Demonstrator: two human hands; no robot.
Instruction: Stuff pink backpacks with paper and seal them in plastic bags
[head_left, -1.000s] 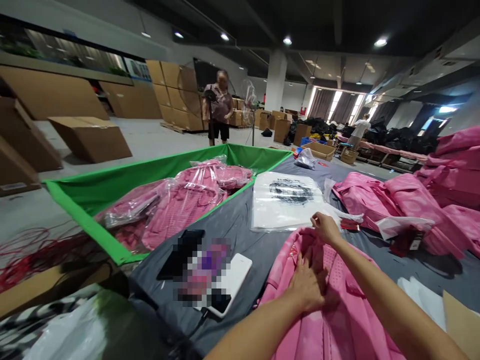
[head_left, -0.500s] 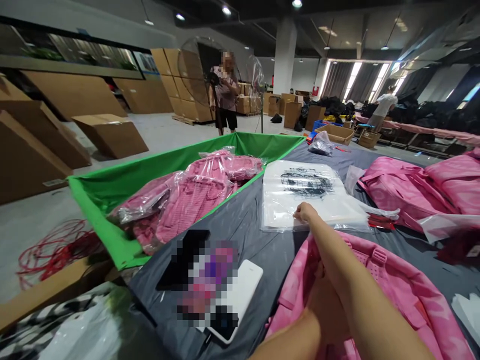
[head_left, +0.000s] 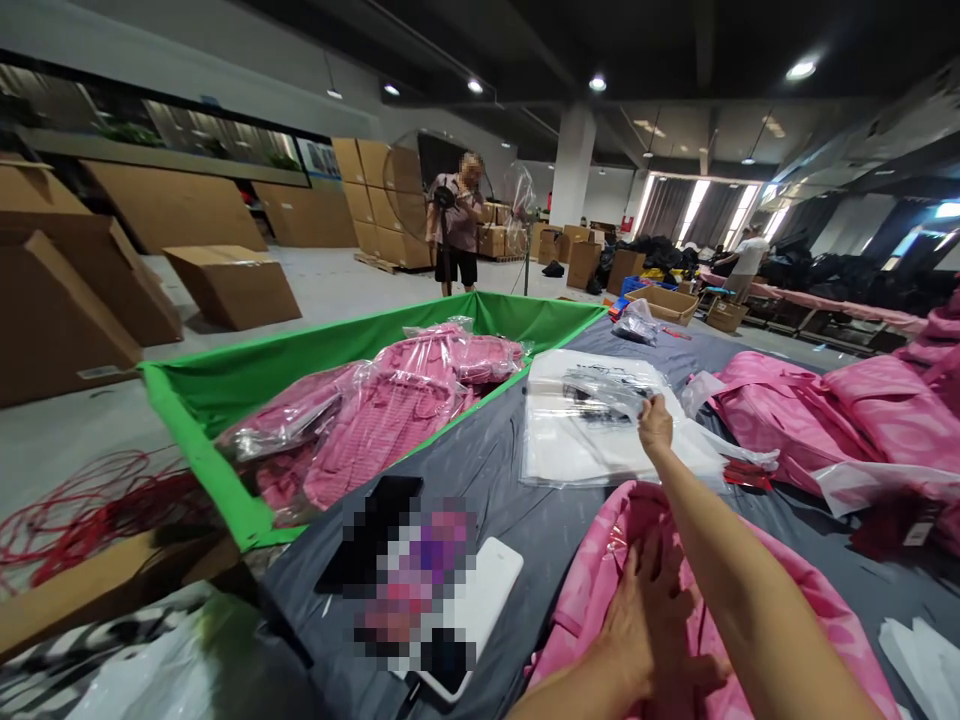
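Observation:
My right hand (head_left: 656, 425) is closed on the edge of the top clear plastic bag (head_left: 615, 392), which is partly lifted and creased. Beneath it lies a stack of printed plastic bags (head_left: 559, 440) on the dark cloth. Closer to me is a pink backpack (head_left: 814, 610), its straps side partly hidden by my arms. On that backpack my left hand (head_left: 649, 620) rests with fingers spread, holding nothing.
Left of the bags, a green-walled bin (head_left: 202, 480) holds pink backpacks (head_left: 397, 420) in clear plastic. A white power bank (head_left: 487, 590) lies near a dark phone (head_left: 390, 500). More pink backpacks (head_left: 780, 410) lie right. A person (head_left: 457, 225) stands beyond the bin.
My right hand has moved right and away from me across the stack, drawing up the top bag's edge. My left hand's fingers now show spread on the backpack. The view has tilted slightly up.

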